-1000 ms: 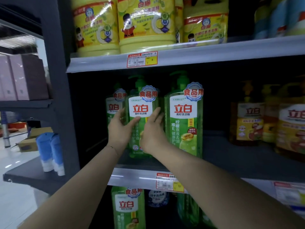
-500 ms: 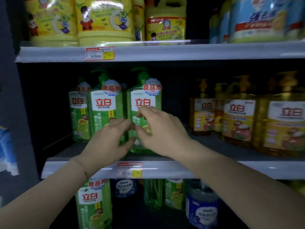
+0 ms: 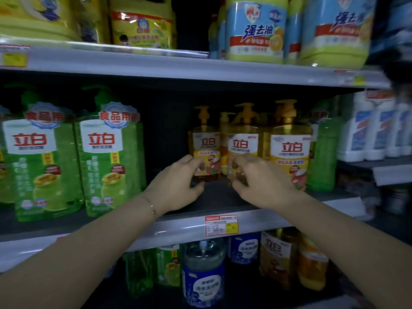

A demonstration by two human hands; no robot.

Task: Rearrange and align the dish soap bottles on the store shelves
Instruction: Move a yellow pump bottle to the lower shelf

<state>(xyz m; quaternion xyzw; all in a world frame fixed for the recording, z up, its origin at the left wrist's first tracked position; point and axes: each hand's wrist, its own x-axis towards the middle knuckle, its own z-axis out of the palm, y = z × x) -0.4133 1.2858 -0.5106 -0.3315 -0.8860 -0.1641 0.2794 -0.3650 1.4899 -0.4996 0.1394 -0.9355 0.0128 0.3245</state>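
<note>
Left hand (image 3: 178,181) half-curled before left amber bottle (image 3: 206,143) at 12 o'clock, right hand (image 3: 260,184) likewise before middle amber bottle (image 3: 243,141), grips unclear through blur

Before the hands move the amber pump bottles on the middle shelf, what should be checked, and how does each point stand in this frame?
1. Left hand is at the leftmost amber bottle: ok.
2. Right hand is at the middle amber bottle: ok.
3. Either hand has a firm hold: cannot tell, the frame is blurred there.
4. Amber bottles stand upright: ok.
5. Amber row is even at the front: not ok; the rightmost amber bottle appears to stand further forward than the leftmost.
6. Free space on the middle shelf between the green bottle and the amber row: ok.
</note>
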